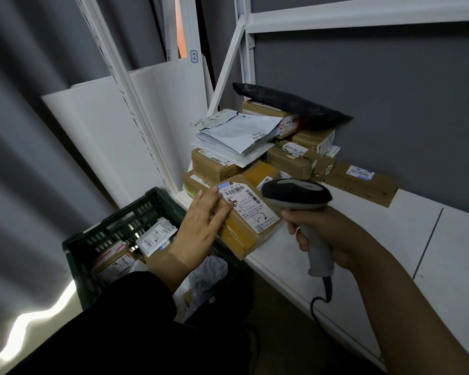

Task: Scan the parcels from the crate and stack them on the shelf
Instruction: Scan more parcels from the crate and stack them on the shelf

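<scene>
The white shelf (390, 239) ran from the frame's centre down to the lower right, with a thin seam (428, 239) crossing its board. At its left end sat a pile of brown cardboard boxes (290, 161). A labelled parcel (252, 217) lay at the front edge, just below the pile. A flat brown box (363, 185) lay just right of the pile, against the grey wall (390, 104).

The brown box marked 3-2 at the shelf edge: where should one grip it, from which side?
Probably its near left end, from the crate side: there the box seems to overhang the shelf, so the left hand can wrap underneath, leaving the label uncovered.
</scene>
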